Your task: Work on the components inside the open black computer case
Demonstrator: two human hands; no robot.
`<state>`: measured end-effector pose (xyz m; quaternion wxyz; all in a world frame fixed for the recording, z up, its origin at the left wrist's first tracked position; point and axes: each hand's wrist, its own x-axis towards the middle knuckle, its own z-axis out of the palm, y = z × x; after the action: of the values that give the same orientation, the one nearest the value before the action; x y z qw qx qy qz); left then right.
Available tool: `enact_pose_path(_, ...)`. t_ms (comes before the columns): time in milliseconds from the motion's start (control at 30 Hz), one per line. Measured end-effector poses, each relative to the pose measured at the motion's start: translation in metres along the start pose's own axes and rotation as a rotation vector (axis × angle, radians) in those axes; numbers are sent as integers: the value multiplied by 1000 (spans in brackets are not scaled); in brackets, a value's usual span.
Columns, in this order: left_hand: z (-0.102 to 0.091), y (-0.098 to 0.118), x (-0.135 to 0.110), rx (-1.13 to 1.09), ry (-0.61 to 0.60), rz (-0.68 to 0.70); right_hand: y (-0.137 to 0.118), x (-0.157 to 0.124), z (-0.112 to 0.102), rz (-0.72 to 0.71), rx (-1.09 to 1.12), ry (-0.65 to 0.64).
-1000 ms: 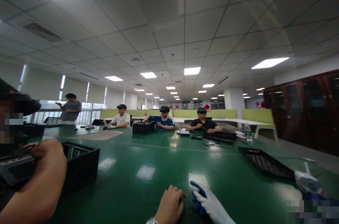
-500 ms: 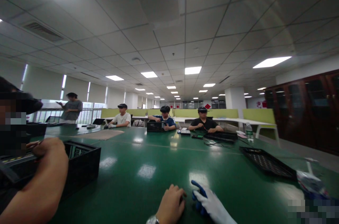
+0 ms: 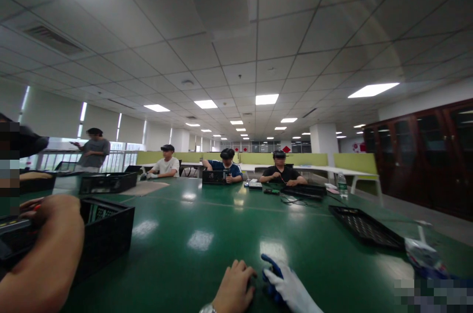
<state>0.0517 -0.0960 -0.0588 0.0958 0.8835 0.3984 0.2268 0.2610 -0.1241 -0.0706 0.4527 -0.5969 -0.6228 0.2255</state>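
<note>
Green table fills lower half of frame. Left hand, bare, bottom centre, rests on it, fingers loosely curled, nothing seen in grip. Right hand, white glove with blue tips, just beside it, fingers stretched out, released. Black tray at right. Co-worker's arm and black crate lower left.

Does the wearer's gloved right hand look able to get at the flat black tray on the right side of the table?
Probably yes, with a stretch: the right hand lies on the green table, and only bare tabletop separates it from the black tray ahead to its right.
</note>
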Motion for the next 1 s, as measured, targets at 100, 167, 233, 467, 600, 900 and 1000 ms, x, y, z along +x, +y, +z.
enact_pose_path(100, 0, 2, 0, 11, -11, -7, -6, -3, 0, 6, -5, -25)
enact_pose_path(167, -1, 3, 0, 13, -16, -4, -7, -3, 0, 6, -14, -20)
enact_pose_path(233, -3, 4, -1, 13, -17, -1, -8, -4, 0, 7, -20, -14)
enact_pose_path(467, -5, 3, -3, 3, -17, 13, -10, -4, -1, -11, -81, -30)
enact_pose_path(600, -5, 2, -3, 1, -14, 16, -9, -2, 1, -17, -103, -20)
enact_pose_path(900, -6, 4, -4, -9, -13, 15, -5, -1, 3, -19, -138, 3)
enact_pose_path(1000, -7, 6, -4, -8, -11, 13, 0, 1, 3, -34, -151, 8)
